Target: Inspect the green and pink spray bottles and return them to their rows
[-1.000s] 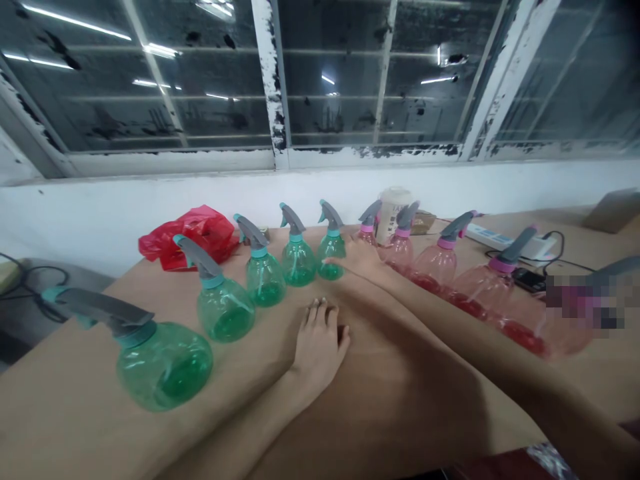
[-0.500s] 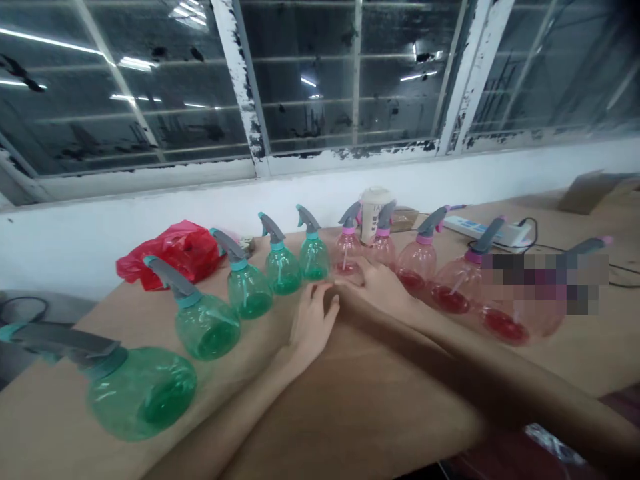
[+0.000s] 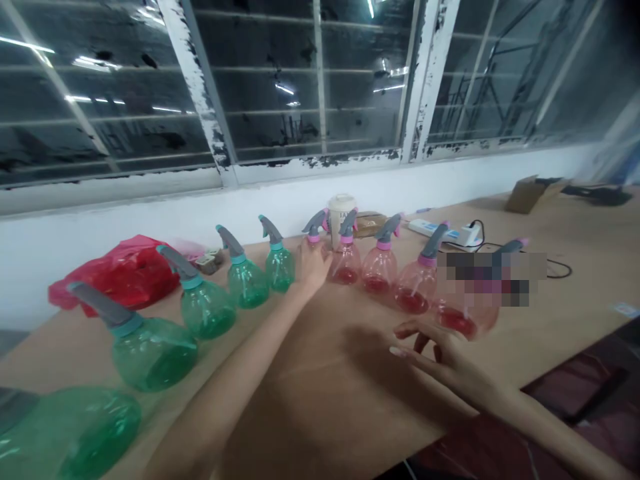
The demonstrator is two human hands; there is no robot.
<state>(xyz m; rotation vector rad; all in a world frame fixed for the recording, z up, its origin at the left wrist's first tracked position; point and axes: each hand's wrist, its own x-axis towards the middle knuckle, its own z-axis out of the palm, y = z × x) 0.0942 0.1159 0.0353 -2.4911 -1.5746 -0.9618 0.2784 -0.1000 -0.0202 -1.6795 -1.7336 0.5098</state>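
My left hand point(image 3: 316, 265) is wrapped round the body of a pink spray bottle point(image 3: 313, 238) near the middle of the arc of bottles. Fingers cover most of that bottle; its grey trigger head shows above them. Over the table on the right, my right hand point(image 3: 436, 348) is open and holds nothing, its fingers bent and apart. The nearest pink bottle point(image 3: 417, 283) stands just beyond it, with red liquid inside. Several more pink bottles point(image 3: 379, 267) stand in this row. On the left runs a row of green spray bottles point(image 3: 207, 307) holding green liquid.
A red plastic bag point(image 3: 125, 270) lies at the left by the wall. Behind the bottles stand a lidded paper cup point(image 3: 341, 207) and a brown packet point(image 3: 370, 223). A white power strip point(image 3: 440, 233) with a black cable and a cardboard box point(image 3: 533, 193) are at the right.
The view has turned to the right. My right hand has left the pink bottles and drawn back toward me. My left hand has moved forward onto the first pink bottle.
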